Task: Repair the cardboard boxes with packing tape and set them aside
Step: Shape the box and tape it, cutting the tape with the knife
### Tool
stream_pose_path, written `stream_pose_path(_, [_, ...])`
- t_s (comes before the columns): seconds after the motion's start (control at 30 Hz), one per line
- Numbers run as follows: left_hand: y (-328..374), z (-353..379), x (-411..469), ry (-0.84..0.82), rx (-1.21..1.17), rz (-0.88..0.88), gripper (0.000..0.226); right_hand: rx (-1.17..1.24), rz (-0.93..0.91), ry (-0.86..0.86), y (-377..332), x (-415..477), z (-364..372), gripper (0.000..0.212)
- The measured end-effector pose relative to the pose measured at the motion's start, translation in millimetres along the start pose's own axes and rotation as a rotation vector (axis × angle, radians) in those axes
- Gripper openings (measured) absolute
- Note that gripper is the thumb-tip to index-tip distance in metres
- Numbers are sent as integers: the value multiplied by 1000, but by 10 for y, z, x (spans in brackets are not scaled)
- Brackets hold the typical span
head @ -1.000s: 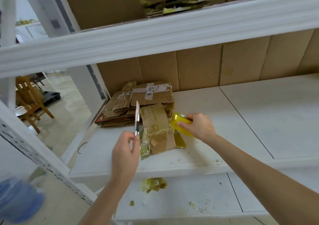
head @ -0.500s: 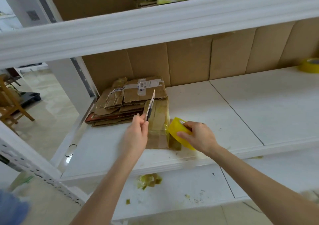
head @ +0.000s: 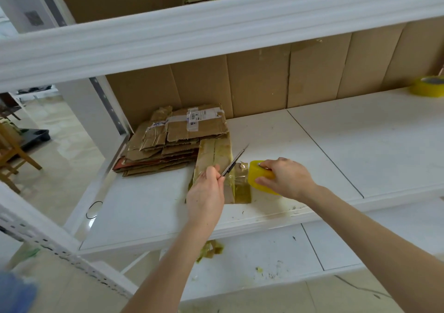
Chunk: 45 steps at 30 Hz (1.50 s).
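Note:
A flattened cardboard box (head: 213, 156), heavily wrapped in yellowish tape, lies on the white shelf (head: 336, 144). My left hand (head: 205, 192) rests over its near end and grips a pair of scissors (head: 234, 161), blades pointing up and right across the stretched tape. My right hand (head: 286, 178) holds a yellow roll of packing tape (head: 258, 175) just right of the box, with a strip of tape (head: 240, 173) running from the roll to the box. A stack of flattened boxes (head: 173, 142) sits behind it at the left.
A second yellow tape roll (head: 428, 87) stands at the far right of the shelf. Cardboard sheets (head: 264, 82) line the back. Tape scraps (head: 211, 250) lie on the lower shelf. The upper shelf beam (head: 216, 31) crosses overhead. A wooden chair (head: 12, 154) stands at the left.
The scissors swung from upright left of the box to lie across the tape strip. My right hand pulled the roll rightward, stretching the tape.

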State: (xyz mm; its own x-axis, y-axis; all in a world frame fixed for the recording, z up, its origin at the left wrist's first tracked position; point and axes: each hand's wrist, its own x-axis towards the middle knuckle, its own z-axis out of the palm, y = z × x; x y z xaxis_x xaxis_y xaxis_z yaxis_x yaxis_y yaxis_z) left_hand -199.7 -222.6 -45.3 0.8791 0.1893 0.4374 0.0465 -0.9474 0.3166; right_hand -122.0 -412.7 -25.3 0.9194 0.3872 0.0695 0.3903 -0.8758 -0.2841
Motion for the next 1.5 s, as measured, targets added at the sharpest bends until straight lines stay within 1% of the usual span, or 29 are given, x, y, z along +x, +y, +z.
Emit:
stream_pose_path(0.13, [67, 50, 36, -2, 62, -25, 13, -17, 13, 34, 34, 47, -31, 54])
stream_pose_path(0.3, [183, 46, 97, 7, 128, -75, 16, -108, -26, 99, 90, 102, -70, 43])
stream_pose_path(0.4, [196, 14, 114, -1, 149, -105, 15, -93, -25, 113, 95, 94, -36, 37])
stream_pose_path(0.57, [221, -47, 115, -35, 145, -116, 14, -47, 53, 90, 63, 86, 50, 34])
stream_pose_path(0.67, [229, -104, 127, -39, 117, -146, 13, -14, 25, 80, 97, 56, 51, 31])
stream_pose_path(0.73, [233, -123, 130, -24, 79, -177, 13, 27, 18, 89, 120, 15, 71, 29])
stream_pose_path(0.8, [232, -147, 132, 1, -15, -192, 13, 49, 13, 121, 123, -8, 102, 28])
stream_pose_path(0.9, [216, -222, 129, 44, -226, -157, 11, 61, 23, 158, 98, 6, 124, 23])
stream_pose_path(0.97, [213, -297, 115, 62, -320, -142, 3, 78, 35, 165, 90, 11, 128, 19])
stream_pose_path(1.0, [218, -327, 99, 66, -333, -140, 7, 92, 41, 167, 93, 11, 133, 18])
stream_pose_path(1.07, [230, -359, 22, 48, -289, -108, 30, 117, 54, 165, 98, 7, 139, 17])
stream_pose_path(1.1, [235, -366, -32, 36, -263, -85, 35, 125, 59, 164, 98, 6, 137, 17])
stream_pose_path(1.2, [243, -363, -184, 27, -268, -79, 34, 144, 67, 174, 101, 20, 121, 18])
stream_pose_path(1.27, [263, -349, -250, 31, -249, -137, 25, 154, 70, 185, 102, 26, 117, 17])
stream_pose_path(1.33, [304, -329, -320, -16, -178, -172, 15, 152, 72, 186, 91, 33, 123, 17])
stream_pose_path(1.37, [325, -316, -365, -48, -151, -178, 13, 150, 75, 186, 83, 35, 126, 17])
stream_pose_path(1.4, [344, -301, -407, -76, -115, -170, 14, 148, 79, 188, 73, 40, 127, 18])
stream_pose_path(1.5, [389, -254, -493, -113, 27, -123, 30, 141, 97, 194, 71, 55, 126, 19])
